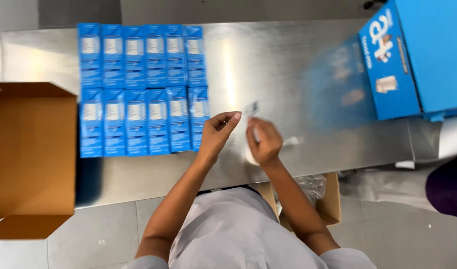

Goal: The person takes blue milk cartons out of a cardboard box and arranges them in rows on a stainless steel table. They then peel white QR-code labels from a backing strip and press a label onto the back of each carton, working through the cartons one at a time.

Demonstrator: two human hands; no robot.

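Head view, looking down on a brushed steel counter [298, 65].

- Your right hand [265, 143]: pinching a small pale slip or label [251, 108] at the fingertips, raised just above the counter near its front edge. The slip is blurred, so you cannot tell its exact kind.
- Your left hand [216, 133]: fingers loosely curled, thumb and forefinger nearly meeting, grasping nothing that shows. It hovers just beside the nearest blue carton and close to the slip.
- Blue cartons [144, 89]: twelve narrow packs lying flat in two rows of six, touching one another, toward the counter's left end.
- Open brown cardboard box [31, 154]: flaps out, standing off the counter's left end.
- Large blue case [413, 55]: at the counter's far right corner, tilted, hanging past the edge.
- Second brown box [330, 201]: below the front edge, crumpled clear plastic [312, 185] inside.
- Dark sleeve [450, 187]: another person's, at the right.

Risks, as judged: the slip is light and held by a thin pinch, so it may slide off or fold over on itself. Your left wrist sits close to the front row's last carton and could nudge it out of line.
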